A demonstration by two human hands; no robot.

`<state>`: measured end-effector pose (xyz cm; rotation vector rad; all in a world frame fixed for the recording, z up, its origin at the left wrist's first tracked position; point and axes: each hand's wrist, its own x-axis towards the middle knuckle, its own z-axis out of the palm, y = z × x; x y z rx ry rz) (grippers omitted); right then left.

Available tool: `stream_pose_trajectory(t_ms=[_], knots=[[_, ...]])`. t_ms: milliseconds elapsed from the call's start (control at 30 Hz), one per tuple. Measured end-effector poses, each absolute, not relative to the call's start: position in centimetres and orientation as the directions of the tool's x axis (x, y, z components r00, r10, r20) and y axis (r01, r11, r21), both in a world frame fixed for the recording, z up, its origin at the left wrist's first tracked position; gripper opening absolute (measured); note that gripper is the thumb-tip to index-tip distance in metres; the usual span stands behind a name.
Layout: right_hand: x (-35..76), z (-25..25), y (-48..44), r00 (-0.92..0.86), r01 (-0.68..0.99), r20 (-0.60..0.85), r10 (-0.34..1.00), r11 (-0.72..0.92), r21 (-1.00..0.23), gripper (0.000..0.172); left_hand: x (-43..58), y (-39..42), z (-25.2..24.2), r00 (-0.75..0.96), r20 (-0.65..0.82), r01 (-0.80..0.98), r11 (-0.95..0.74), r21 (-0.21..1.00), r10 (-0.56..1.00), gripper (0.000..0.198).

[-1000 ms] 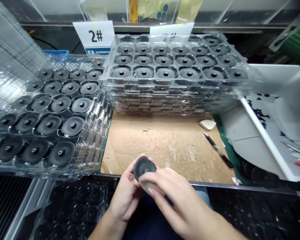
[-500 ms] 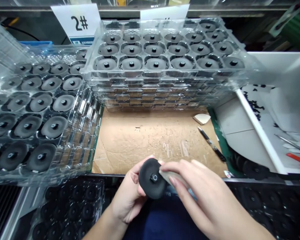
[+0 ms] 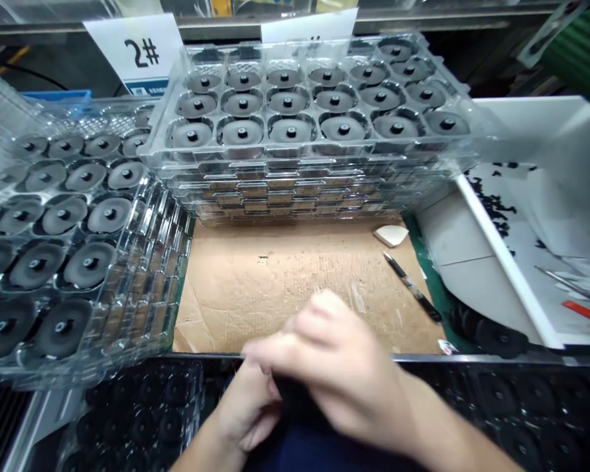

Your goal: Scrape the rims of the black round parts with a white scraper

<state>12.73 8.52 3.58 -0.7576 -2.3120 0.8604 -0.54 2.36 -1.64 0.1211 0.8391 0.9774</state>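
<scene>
My left hand (image 3: 248,410) is closed round the edge of a black round disc (image 3: 295,396) with a small hub. Most of that disc is covered by my right hand (image 3: 334,367), which lies across it, blurred by motion with its fingers curled. The pale pad that my right hand pinches in the earlier frame is hidden behind the fingers now. Both hands are close together at the front edge of a cardboard sheet (image 3: 246,282).
Stacked clear trays of black discs stand behind (image 3: 299,157) and at left (image 3: 147,262). A pale wedge (image 3: 392,235) and a pen (image 3: 413,286) lie on the cardboard's right. A white bin (image 3: 511,262) holds small black parts. More disc trays (image 3: 142,406) sit low in front.
My right hand has swung left and up over the disc, now covering most of its face and the pale pad. My left hand still grips the disc; the view has shifted slightly.
</scene>
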Motion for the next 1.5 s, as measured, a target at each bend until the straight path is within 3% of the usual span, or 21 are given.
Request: stream_pose_trajectory(t_ms=[133, 267, 400, 667, 867, 1000, 1133, 1167, 1300, 1400, 1500], knots=[[15.0, 0.0, 9.9, -0.377, 0.462, 0.007, 0.926, 0.194, -0.866, 0.026, -1.4, 2.5, -1.4, 0.353, -0.514, -0.741, 0.569, 0.357, 0.782, 0.058], [16.7, -5.3, 8.2, -0.285, 0.517, -0.139, 0.948, 0.029, -0.856, 0.027, -2.2, 2.5, -1.5, 0.338, -0.522, -0.794, 0.535, 0.289, 0.783, 0.056], [17.2, -8.5, 4.6, -0.219, 0.584, -0.161, 0.962, -0.002, -0.812, 0.030, -2.6, 2.4, -2.0, 0.319, -0.514, -0.821, 0.503, 0.270, 0.796, 0.055], [17.7, -8.9, 2.0, -0.122, 0.682, -0.132, 0.984, -0.014, -0.731, 0.030, -2.3, 2.5, -2.7, 0.210, -0.568, -0.872, 0.414, 0.259, 0.796, 0.043], [15.7, -2.8, 4.6, -0.184, 0.569, -0.071, 0.980, 0.048, -0.821, 0.022, -1.3, 1.9, -2.6, 0.181, -0.543, -0.838, 0.417, 0.351, 0.820, 0.044], [12.5, 2.4, 5.2, -0.321, 0.373, 0.184, 0.929, 0.303, -0.877, 0.025, -0.6, 1.4, -2.1, 0.145, -0.525, -0.775, 0.426, 0.467, 0.839, 0.037], [11.4, 3.9, 5.7, -0.596, 0.402, -0.011, 0.803, 0.287, -0.870, 0.021, -0.7, 1.2, -1.7, 0.063, -0.574, -0.755, 0.415, 0.507, 0.817, 0.041], [11.4, 3.9, 5.8, -0.588, 0.412, -0.006, 0.809, 0.294, -0.862, 0.020, -0.6, 1.2, -1.6, 0.058, -0.569, -0.751, 0.411, 0.516, 0.820, 0.039], [11.5, 3.6, 5.5, -0.408, 0.349, 0.239, 0.881, 0.393, -0.851, 0.025, -0.6, 1.3, -1.2, 0.147, -0.527, -0.732, 0.450, 0.511, 0.837, 0.024], [13.1, 4.0, 4.8, -0.555, 0.271, 0.117, 0.824, 0.312, -0.911, 0.022, -0.8, 1.5, -0.8, 0.170, -0.527, -0.746, 0.458, 0.484, 0.833, 0.047], [15.1, 4.4, 4.6, -0.562, 0.390, -0.046, 0.826, 0.216, -0.895, 0.018, -0.7, 1.7, -0.5, 0.176, -0.539, -0.762, 0.461, 0.456, 0.824, 0.058]])
